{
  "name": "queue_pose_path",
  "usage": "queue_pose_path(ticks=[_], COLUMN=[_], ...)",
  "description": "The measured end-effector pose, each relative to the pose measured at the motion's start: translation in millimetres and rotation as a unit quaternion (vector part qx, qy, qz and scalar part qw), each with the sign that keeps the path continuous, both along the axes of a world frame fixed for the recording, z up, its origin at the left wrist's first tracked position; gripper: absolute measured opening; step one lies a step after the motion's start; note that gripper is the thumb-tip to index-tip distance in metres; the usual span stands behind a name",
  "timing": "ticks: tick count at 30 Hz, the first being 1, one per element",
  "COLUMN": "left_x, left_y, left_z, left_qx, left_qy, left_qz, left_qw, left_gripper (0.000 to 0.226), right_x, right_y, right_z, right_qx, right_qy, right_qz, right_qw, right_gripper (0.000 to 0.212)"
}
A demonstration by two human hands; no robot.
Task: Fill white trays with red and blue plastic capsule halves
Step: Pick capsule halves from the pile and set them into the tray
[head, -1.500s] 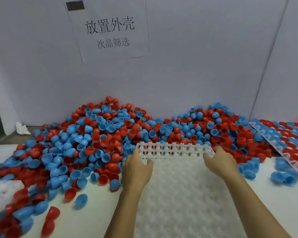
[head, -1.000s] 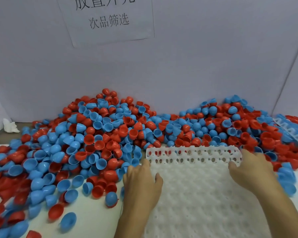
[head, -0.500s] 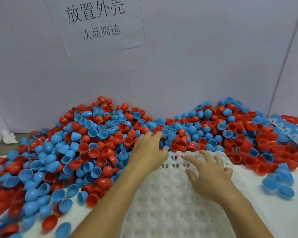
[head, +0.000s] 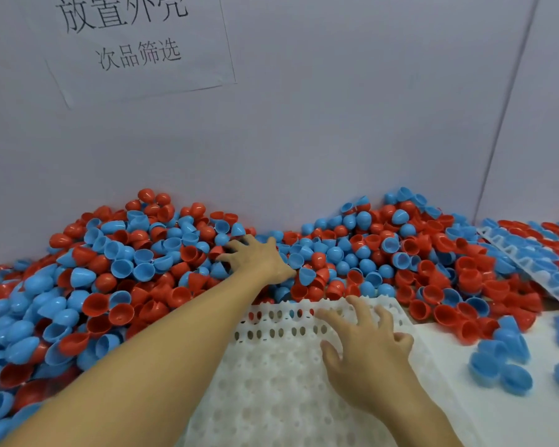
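Head view shows the white tray (head: 281, 375) at lower centre still bare (filling not begun), right hand (head: 365, 353) resting on it with fingers spread, left hand (head: 262, 256) splayed over the capsule halves (head: 136, 269) behind it.

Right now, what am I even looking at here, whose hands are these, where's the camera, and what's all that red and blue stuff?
No machine here: a person's two bare hands, filmed by one camera worn on their head, looking forward and down. A big pile of red and blue capsule halves lies on the table against a white wall. An empty white tray with rows of holes sits in front. The left hand reaches into the pile, fingers spread, holding nothing that shows. The right hand rests on the tray. At the right edge lies a filled tray.
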State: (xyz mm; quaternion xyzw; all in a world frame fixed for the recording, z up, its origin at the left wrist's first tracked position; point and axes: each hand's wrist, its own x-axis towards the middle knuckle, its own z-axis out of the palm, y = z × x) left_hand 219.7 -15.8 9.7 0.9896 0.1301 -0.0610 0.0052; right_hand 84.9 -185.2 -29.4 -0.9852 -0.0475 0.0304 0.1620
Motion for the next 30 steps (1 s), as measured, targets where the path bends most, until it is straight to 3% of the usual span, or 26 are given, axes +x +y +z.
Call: queue_pose_path(ticks=[5, 10, 17, 21, 24, 27, 30], left_x=[-2.3, -4.3, -13.6, -11.6, -6.8, -7.6, -16.1], left_y=[17.3, 14.6, 16.3, 21.1, 22.6, 22.8, 18.9], left_z=[-6.2, -5.7, -2.6, 7.2, 25.8, 41.4, 45.9], left_qx=[0.008, 0.01, -0.02, -0.141, -0.321, -0.539, -0.677], left_qy=[-0.08, -0.022, -0.153, -0.241, -0.298, -0.311, -0.286], left_qz=[-0.084, -0.053, -0.117, -0.1, -0.006, 0.086, 0.159], left_qw=[0.993, 0.998, 0.981, 0.955, 0.899, 0.778, 0.66], left_gripper=[0.077, 0.086, 0.052, 0.041, 0.029, 0.022, 0.015], right_x=[-0.8, -0.9, -1.0, -0.6, -1.0, -1.6, -1.5], right_y=[0.3, 0.3, 0.1, -0.2, -0.3, -0.5, -0.2], right_z=[2.5, 4.6, 4.4, 4.5, 4.7, 5.2, 6.5], right_qx=[0.0, 0.005, 0.013, 0.013, 0.014, 0.014, 0.016], right_qy=[0.006, 0.014, 0.009, 0.013, 0.013, 0.011, 0.015], right_qz=[0.001, 0.0, 0.0, 0.001, 0.002, 0.003, 0.003], right_qw=[1.0, 1.0, 1.0, 1.0, 1.0, 1.0, 1.0], right_gripper=[0.054, 0.054, 0.054, 0.054, 0.054, 0.054, 0.054])
